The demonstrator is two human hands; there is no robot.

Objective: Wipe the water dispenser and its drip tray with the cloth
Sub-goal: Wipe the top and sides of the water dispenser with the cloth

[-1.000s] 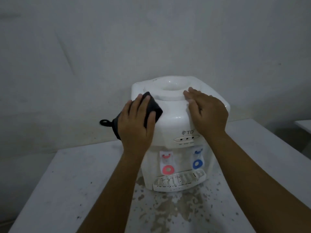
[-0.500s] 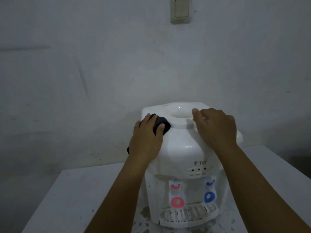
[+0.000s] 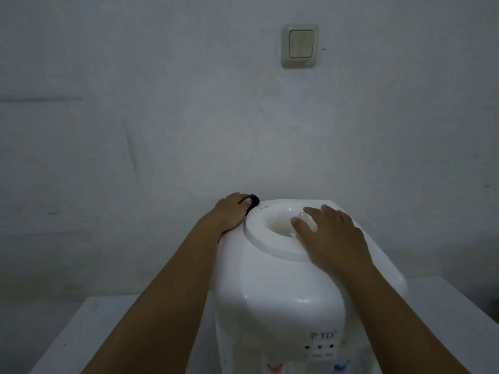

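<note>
The white water dispenser (image 3: 283, 290) stands on the white table (image 3: 89, 327), its round bottle well on top facing me. My left hand (image 3: 229, 213) presses the dark cloth (image 3: 252, 201) against the dispenser's top back-left corner; only a small edge of the cloth shows past my fingers. My right hand (image 3: 330, 233) rests flat on the right rim of the well, fingers spread and straight. The red and blue taps peek in at the bottom edge. The drip tray is out of view.
A grey wall stands close behind the dispenser, with a light switch (image 3: 299, 45) high on it. The table's surface extends left and right of the dispenser.
My left hand slid the cloth from the front-left shoulder up to the top back-left corner. My right hand shifted onto the well's rim. The view tilted up, hiding the drip tray.
</note>
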